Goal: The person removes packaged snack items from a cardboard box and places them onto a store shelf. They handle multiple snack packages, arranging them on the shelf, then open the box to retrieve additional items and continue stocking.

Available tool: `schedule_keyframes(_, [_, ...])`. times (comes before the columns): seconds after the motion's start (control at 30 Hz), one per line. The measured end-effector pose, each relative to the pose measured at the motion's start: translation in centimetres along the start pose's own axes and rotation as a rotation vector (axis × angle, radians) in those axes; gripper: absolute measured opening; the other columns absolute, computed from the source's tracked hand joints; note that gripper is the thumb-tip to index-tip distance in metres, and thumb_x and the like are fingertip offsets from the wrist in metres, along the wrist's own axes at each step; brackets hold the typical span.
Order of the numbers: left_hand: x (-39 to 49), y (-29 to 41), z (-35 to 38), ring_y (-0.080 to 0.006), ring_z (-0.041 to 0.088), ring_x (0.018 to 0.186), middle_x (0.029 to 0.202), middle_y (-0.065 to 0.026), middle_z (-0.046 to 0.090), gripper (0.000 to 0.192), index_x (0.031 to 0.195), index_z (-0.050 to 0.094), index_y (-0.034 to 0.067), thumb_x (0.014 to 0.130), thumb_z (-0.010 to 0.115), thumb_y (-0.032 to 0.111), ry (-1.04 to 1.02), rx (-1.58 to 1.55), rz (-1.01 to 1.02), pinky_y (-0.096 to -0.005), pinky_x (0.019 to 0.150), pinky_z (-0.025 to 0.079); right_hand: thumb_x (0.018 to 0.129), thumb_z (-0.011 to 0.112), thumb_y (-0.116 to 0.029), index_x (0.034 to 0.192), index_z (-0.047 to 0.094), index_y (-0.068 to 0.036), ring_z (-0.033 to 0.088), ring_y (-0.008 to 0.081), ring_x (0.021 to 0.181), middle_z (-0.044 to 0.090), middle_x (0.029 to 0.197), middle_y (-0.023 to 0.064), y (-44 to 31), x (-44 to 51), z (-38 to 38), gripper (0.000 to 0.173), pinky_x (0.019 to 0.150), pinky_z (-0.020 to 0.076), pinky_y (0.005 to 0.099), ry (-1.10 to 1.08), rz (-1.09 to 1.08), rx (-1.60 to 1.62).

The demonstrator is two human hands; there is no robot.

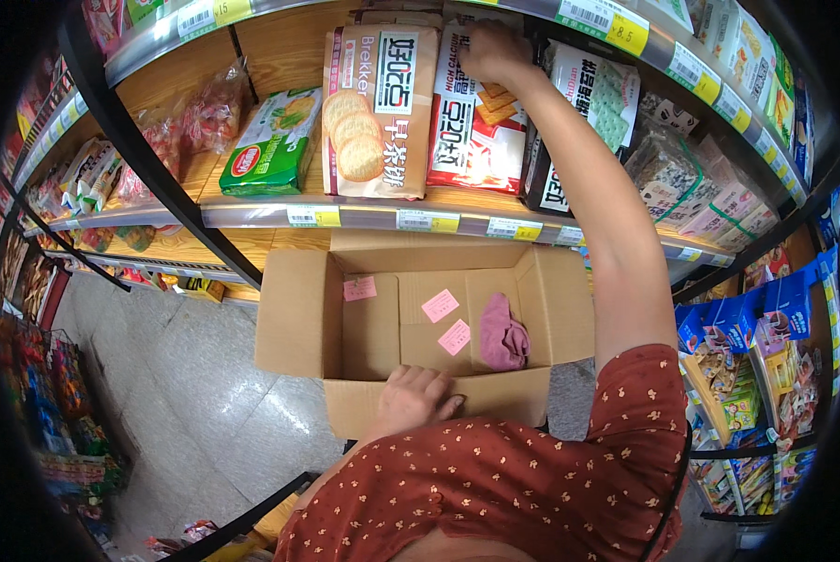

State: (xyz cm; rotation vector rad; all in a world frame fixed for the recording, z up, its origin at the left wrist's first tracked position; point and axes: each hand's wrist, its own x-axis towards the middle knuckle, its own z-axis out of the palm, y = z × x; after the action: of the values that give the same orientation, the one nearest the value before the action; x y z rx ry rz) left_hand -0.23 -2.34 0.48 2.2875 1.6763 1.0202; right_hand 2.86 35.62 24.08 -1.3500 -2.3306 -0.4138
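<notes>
My right hand (494, 53) reaches onto the shelf, at the top of a red-and-white cracker packet (480, 147). Its fingers are partly hidden, so I cannot see whether they grip the packet. To the left stands a tan biscuit packet (379, 112), and to the right a black-and-white biscuit packet (592, 98), partly covered by my forearm. My left hand (414, 400) rests on the near edge of an open cardboard box (290, 316), fingers curled over the rim. Inside the box lie a crumpled purple cloth (502, 334) and several pink paper slips (440, 305).
A green biscuit packet (272, 140) lies at the left on the wooden shelf, beside bagged snacks (213, 105). Tied packets (673, 168) sit at the right. A price-tag rail (371, 218) edges the shelf, and a black metal upright (153, 154) crosses the left. Grey tiles (202, 379) cover the floor.
</notes>
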Motion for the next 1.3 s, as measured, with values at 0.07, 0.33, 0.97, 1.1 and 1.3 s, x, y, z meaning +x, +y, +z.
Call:
schedule_keyframes(0.07, [0.1, -0.1, -0.1, -0.0271, 0.062, 0.077, 0.083, -0.011, 0.065, 0.031, 0.091, 0.065, 0.001, 0.074, 0.073, 0.025, -0.003, 0.0, -0.003, -0.0374, 0.072, 0.046, 0.083, 0.053, -0.031, 0.127, 0.055, -0.017, 0.051, 0.0297, 0.121, 0.055, 0.13, 0.0131, -0.5, 0.5, -0.5, 0.046, 0.1, 0.0411, 0.0438, -0.068, 0.047, 0.037])
schedule_keyframes(0.33, [0.1, -0.2, 0.4, -0.0258, 0.061, 0.076, 0.083, -0.0095, 0.065, 0.032, 0.091, 0.064, 0.002, 0.072, 0.074, 0.026, -0.008, 0.019, 0.001, -0.0368, 0.071, 0.044, 0.082, 0.053, -0.033, 0.126, 0.054, -0.015, 0.054, 0.0348, 0.116, 0.058, 0.123, 0.0188, -0.5, -0.5, 0.3, 0.048, 0.102, 0.0339, 0.0521, -0.171, -0.014, 0.089])
schedule_keyframes(0.97, [-0.2, -0.1, 0.8, -0.0242, 0.061, 0.075, 0.084, -0.0088, 0.066, 0.033, 0.092, 0.066, 0.003, 0.071, 0.076, 0.027, 0.021, 0.02, 0.009, -0.036, 0.07, 0.043, 0.078, 0.063, -0.021, 0.116, 0.055, 0.002, 0.043, 0.0372, 0.122, 0.048, 0.128, 0.0232, -0.7, -13.5, 0.1, 0.045, 0.101, 0.0328, 0.0494, 0.318, -0.405, 0.296])
schedule_keyframes(1.1, [-0.3, -0.2, 0.9, -0.0239, 0.061, 0.075, 0.084, -0.0086, 0.066, 0.033, 0.091, 0.066, 0.003, 0.071, 0.076, 0.027, 0.03, 0.026, 0.015, -0.0357, 0.07, 0.044, 0.072, 0.07, -0.019, 0.098, 0.062, 0.003, 0.048, 0.0358, 0.116, 0.053, 0.119, 0.0207, -0.9, -19.7, 0.9, 0.035, 0.097, 0.0361, 0.047, 0.208, -0.539, 0.367])
schedule_keyframes(1.3, [0.0, 0.1, 0.9, -0.0231, 0.059, 0.072, 0.077, -0.0058, 0.06, 0.027, 0.087, 0.063, 0.006, 0.072, 0.073, 0.027, 0.058, 0.045, 0.055, -0.0349, 0.068, 0.043, 0.072, 0.061, -0.001, 0.095, 0.06, 0.003, 0.05, 0.034, 0.11, 0.055, 0.112, 0.0174, -1.5, -21.5, 4.1, 0.023, 0.093, 0.0397, 0.0431, 0.402, -0.476, 0.457])
